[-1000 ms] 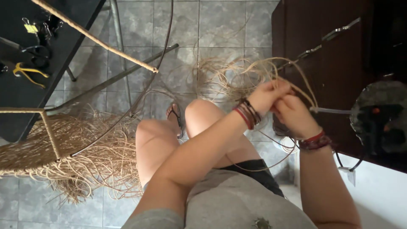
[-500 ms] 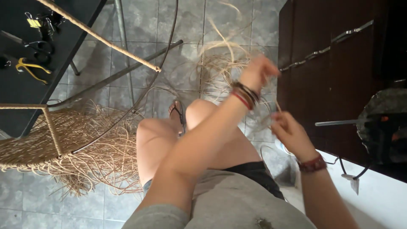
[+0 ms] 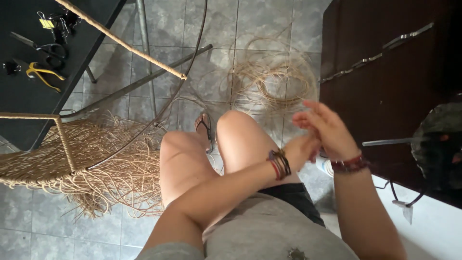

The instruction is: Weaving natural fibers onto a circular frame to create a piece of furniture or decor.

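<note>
A: Nearest us, the left hand [image 3: 302,150] crosses over the knees and presses against the right hand [image 3: 328,131], right beside the dark cabinet [image 3: 385,82].

B: Holding anything?

A: I cannot tell. The right hand's fingers are loosely spread and the left is partly hidden behind it; no strand shows between them. To work well here, I'd judge it best to keep the wrists close and clear of that cabinet edge.

B: And the material?

A: The coil of cane [image 3: 276,79] lies on the tiled floor [image 3: 216,29] just beyond the knees, apart from both hands. On the left, the woven chair frame [image 3: 62,154] trails loose strands near the leg.

B: Room to move?

A: Open tiles ahead; tight on the right. Farthest off, the black table [image 3: 19,91] carries pliers [image 3: 43,73] and clips [image 3: 50,21].
</note>
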